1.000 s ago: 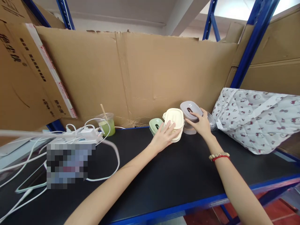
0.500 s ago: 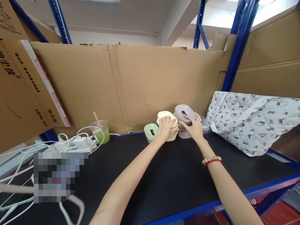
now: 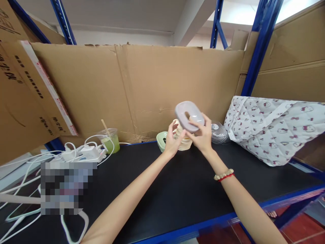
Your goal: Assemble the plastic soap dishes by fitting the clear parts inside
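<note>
My right hand grips a pale purple oval lid with a slot in its top and holds it lifted above the black shelf top. Just under and left of the lid, my left hand curls against a stack of cream containers. A small green container stands to the left of the stack. A bead and red-string bracelet is on my right wrist.
A clear plastic piece lies by a patterned quilted cloth at the right. A cup of green drink, a white power strip with cables and a blurred patch sit at the left. Cardboard walls the back; blue rack posts rise right.
My right hand has raised the purple lid off the shelf and brought it left over the cream stack. My left hand slid from the stack's top to its side.
</note>
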{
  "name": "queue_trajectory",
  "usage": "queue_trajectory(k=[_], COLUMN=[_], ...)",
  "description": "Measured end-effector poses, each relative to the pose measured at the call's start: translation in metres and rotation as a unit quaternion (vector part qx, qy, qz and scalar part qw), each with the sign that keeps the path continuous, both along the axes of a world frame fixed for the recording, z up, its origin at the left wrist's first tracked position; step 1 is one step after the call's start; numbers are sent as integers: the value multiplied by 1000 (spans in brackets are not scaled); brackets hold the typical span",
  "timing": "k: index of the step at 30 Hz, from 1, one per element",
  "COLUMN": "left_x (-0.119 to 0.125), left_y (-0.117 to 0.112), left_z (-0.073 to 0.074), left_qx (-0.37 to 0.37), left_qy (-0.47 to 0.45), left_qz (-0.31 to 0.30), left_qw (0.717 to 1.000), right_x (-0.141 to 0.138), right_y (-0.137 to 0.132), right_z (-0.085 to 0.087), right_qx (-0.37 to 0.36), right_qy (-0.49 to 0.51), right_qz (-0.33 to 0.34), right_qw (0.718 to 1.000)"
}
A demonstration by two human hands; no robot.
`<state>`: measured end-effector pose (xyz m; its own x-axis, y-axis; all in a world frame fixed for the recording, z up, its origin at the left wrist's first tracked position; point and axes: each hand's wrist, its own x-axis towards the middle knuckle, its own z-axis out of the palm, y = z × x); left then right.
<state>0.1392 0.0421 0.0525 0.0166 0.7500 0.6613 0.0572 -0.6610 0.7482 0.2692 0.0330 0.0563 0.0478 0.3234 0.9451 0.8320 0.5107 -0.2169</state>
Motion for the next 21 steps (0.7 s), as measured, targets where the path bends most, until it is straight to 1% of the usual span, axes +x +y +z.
queue_trajectory(k=[1,2,3,4,5,7,9,13,15,17,19,21], left_x=[-5,-11,-18,-27,-36,-57,-77,-108,-118,-126,-132,-135], left_y=[-4,-6,-9,-10,-12,-17,-26,-48,-57,-60,-60,-57], left_z=[2,3,4,5,4,0,-7,-26,-34,-38,-38,-36], left_qx=[-59,-120,-175,-227,-255,-283,-301,-320,-327,-339,-347,-347], left_qy=[-69,-131,-182,-220,-234,-240,-236,-215,-202,-190,-191,-200], left_qz=[-15,-12,8,38,59,79,81,68,63,58,53,53], left_qw=[996,984,967,948,936,925,920,920,921,920,917,915], right_x=[-9,-17,-22,-26,-26,-22,-13,-5,-8,-11,-12,-10], right_y=[-1,-2,-2,-1,0,3,7,11,10,8,5,1], right_z=[-2,-5,-8,-12,-15,-19,-20,-20,-20,-20,-18,-15], right_qx=[-23,-50,-75,-97,-113,-132,-141,-148,-137,-124,-115,-108], right_qy=[-48,-94,-135,-166,-187,-206,-214,-225,-221,-217,-211,-194], right_qz=[37,66,81,79,64,14,-24,-49,-54,-52,-49,-59], right_qw=[998,992,985,978,974,969,966,962,964,967,970,973])
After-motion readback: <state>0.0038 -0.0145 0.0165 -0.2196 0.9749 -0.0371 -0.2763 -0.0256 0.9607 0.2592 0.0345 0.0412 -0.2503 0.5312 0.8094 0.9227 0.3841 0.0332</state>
